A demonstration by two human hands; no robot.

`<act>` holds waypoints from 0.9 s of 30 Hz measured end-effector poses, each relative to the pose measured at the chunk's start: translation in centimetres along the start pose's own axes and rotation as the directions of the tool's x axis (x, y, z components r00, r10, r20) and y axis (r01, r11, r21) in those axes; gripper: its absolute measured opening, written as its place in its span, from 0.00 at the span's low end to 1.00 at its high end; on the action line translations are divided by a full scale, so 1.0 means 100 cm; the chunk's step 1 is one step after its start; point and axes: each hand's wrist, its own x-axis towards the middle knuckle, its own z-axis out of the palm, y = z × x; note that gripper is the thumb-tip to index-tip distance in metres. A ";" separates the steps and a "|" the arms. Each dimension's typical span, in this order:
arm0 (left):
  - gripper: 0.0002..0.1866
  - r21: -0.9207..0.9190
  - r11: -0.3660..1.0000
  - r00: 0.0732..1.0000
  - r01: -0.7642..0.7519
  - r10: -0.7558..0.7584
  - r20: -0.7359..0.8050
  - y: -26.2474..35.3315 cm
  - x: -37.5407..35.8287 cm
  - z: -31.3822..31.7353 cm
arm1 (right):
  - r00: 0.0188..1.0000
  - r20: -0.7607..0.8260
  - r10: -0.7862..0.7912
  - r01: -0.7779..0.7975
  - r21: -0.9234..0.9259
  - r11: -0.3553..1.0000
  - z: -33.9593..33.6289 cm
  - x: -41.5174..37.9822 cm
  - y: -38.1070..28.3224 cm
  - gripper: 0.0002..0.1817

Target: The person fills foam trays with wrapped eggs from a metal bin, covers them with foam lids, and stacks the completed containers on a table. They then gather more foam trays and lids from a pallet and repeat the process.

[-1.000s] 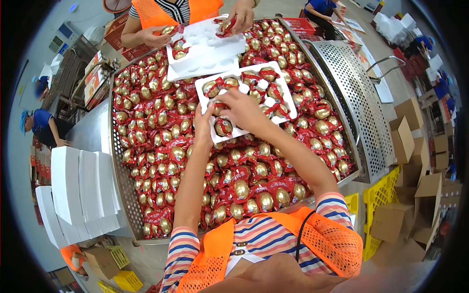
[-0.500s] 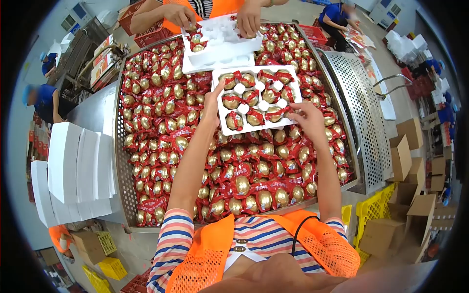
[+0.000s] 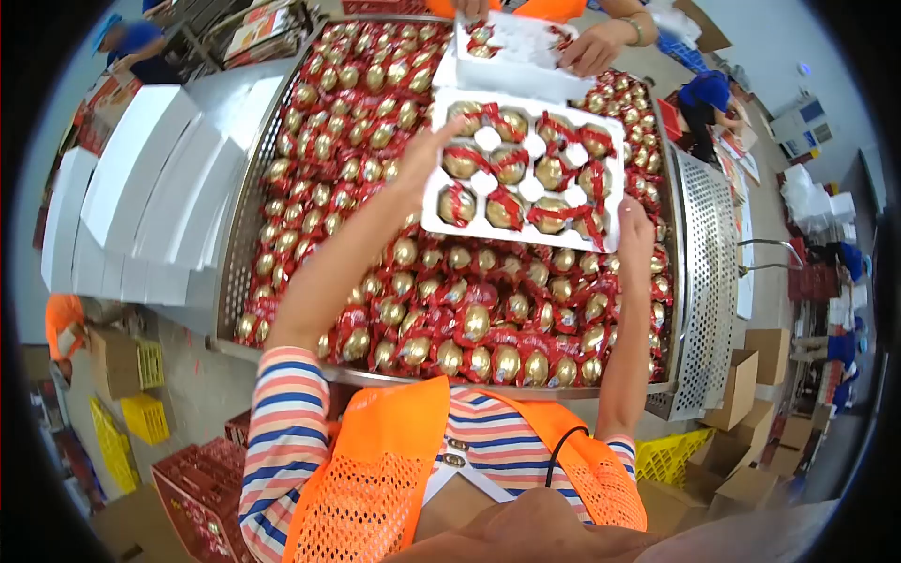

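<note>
Above wrapped eggs (image 3: 476, 322), the white tray (image 3: 427, 220) sits between both hands.

Looks forward and down from head height, close above the orange vest (image 3: 366, 469), across the metal bin (image 3: 246, 225) toward a co-worker's hand (image 3: 597, 47) on the far side.

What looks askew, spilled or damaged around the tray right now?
Nothing looks spilled or damaged. The white tray, between the left hand and right hand, has a gold item in every pocket. The white stack at left seems to lean, though that may be lens distortion.
</note>
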 end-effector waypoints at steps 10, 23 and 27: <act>0.28 -0.260 0.963 0.940 -0.065 -0.029 -0.341 0.084 -0.280 -0.127 | 0.742 0.481 -0.467 0.234 0.467 0.853 0.067 -0.112 -0.138 0.28; 0.28 -0.340 0.924 0.785 -0.177 -0.076 -0.614 -0.050 -0.424 -0.201 | 0.400 0.825 -0.399 0.144 0.373 0.917 0.132 -0.095 -0.107 0.18; 0.31 -0.375 0.918 0.883 -0.128 -0.067 -0.465 -0.056 -0.415 -0.215 | 0.785 0.393 -0.479 0.569 -0.153 0.808 0.129 0.036 -0.023 0.16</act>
